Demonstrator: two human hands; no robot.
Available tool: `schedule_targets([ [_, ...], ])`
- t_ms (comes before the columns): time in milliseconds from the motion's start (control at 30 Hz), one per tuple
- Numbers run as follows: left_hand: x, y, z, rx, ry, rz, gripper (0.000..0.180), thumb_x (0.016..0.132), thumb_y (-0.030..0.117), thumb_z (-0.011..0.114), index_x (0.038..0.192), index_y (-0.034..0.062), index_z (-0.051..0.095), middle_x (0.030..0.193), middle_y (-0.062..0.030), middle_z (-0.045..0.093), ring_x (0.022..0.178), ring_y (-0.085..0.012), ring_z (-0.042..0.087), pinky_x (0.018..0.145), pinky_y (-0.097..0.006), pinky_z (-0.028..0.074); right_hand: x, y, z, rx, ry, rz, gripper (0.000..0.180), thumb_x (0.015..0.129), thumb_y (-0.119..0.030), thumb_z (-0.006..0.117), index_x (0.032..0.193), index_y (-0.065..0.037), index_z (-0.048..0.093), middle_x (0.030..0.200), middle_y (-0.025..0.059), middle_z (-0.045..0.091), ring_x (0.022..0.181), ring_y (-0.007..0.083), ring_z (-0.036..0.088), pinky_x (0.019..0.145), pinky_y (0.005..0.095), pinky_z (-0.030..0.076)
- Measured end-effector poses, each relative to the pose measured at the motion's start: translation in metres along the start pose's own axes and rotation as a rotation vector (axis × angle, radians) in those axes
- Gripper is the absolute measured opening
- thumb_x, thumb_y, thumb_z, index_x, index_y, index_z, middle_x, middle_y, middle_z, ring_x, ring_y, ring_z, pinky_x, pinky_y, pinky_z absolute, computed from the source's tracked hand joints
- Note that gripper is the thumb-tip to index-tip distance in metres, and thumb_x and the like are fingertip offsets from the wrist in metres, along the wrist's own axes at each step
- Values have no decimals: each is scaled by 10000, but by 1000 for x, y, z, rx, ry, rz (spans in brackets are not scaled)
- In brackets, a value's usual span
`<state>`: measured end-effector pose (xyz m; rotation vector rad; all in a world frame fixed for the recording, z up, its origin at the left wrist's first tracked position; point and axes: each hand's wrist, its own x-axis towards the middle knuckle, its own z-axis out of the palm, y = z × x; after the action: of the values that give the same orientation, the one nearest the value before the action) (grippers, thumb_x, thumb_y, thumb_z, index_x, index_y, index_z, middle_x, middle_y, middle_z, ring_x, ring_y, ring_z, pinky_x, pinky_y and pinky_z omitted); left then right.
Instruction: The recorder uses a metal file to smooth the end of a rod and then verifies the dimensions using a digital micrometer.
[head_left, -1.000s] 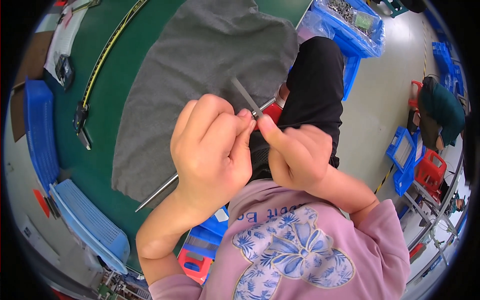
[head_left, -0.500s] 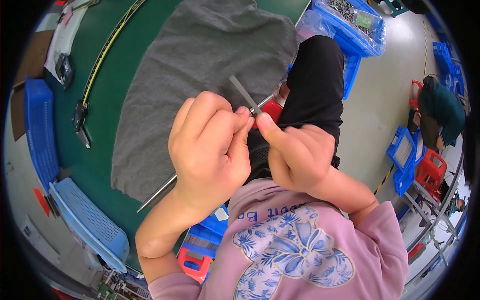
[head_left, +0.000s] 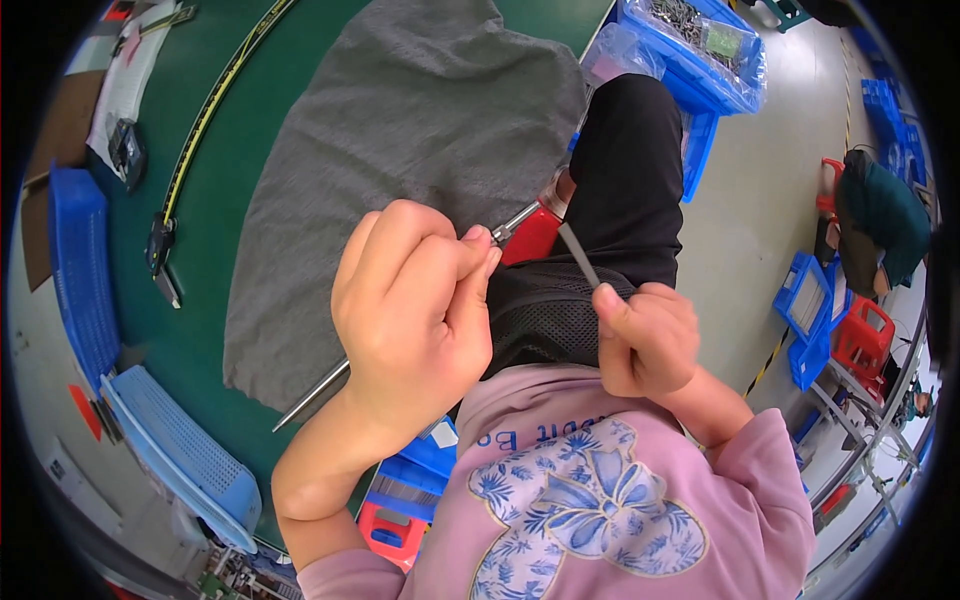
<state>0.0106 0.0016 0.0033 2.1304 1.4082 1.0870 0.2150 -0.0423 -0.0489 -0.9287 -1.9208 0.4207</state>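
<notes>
My left hand (head_left: 415, 300) is closed, thumb and forefinger pinching the stepped end of a slim shiny metal rod (head_left: 312, 396). The rod's middle is hidden behind the hand, and its other end reaches past my wrist over a grey cloth (head_left: 330, 190). In my closed right hand (head_left: 650, 335) is a narrow flat grey strip (head_left: 578, 252), like a small file or stone, pointing up and left. The strip is apart from the rod, over my lap. The cloth lies on a green table (head_left: 195, 260).
A caliper with a long scale (head_left: 165, 240) lies on the table's left, near blue baskets (head_left: 180, 450). Blue bins (head_left: 715, 80) with metal parts stand at the upper right. A red stool (head_left: 532, 238) shows by my knee. Another person (head_left: 880, 220) is at far right.
My right hand has drawn the grey strip away from the rod's end, rightward and down. My left hand has hardly moved and keeps its pinch.
</notes>
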Motion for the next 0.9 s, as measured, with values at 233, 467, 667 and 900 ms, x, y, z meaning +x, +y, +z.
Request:
schedule_targets([
  [233,2,0,-1,17,-13,20,171,680,-63,729,736,13,587,718,-76,520,602,-235,489,518,-338,377,6,3,11,51,58,47,529,573,98,560,1089,33,660,486,-31,340,358,114,306,376,262,240],
  [467,1,-2,-3,64,-30,71,165,686,-49,736,765,11,603,730,-81,526,612,-240,496,522,-343,383,0,-1,6,86,-48,92,387,740,142,564,1112,55,618,518,-1,438,358,136,347,386,274,283],
  [667,1,-3,-3,71,-26,80,161,689,-43,736,769,10,607,727,-82,526,613,-240,498,522,-344,384,1,-3,6,116,-48,89,403,740,134,554,1131,54,614,517,-4,439,357,137,347,390,277,290],
  [900,-1,0,-3,86,-18,49,169,673,-46,736,784,18,626,724,-74,536,614,-228,506,519,-327,385,1,-3,9,98,12,113,383,734,137,554,1100,54,629,517,2,439,359,138,363,390,270,296],
])
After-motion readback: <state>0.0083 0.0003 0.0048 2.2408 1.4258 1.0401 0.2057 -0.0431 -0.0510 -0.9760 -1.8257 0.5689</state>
